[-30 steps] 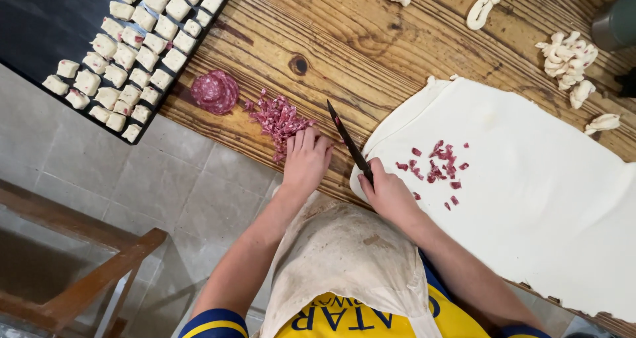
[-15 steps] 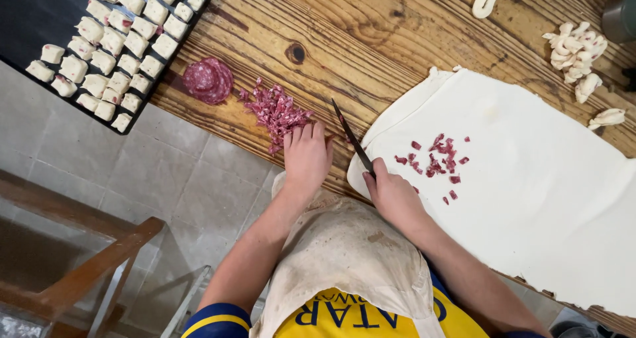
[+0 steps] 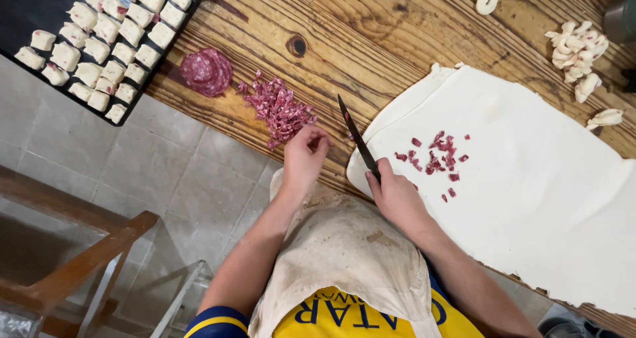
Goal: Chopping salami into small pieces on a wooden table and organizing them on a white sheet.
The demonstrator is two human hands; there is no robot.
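The right hand [image 3: 397,195] has its grip closed round the handle of a small dark knife [image 3: 358,138], blade pointing up-frame over the table [image 3: 371,33]. The left hand [image 3: 303,158] pinches, fingers bunched, at the near edge of the diced salami pile [image 3: 278,108] at centre frame: light, soft, greasy bits, best gathered in fingertip pinches. More bits lie right of centre on the limp dough sheet [image 3: 530,179].
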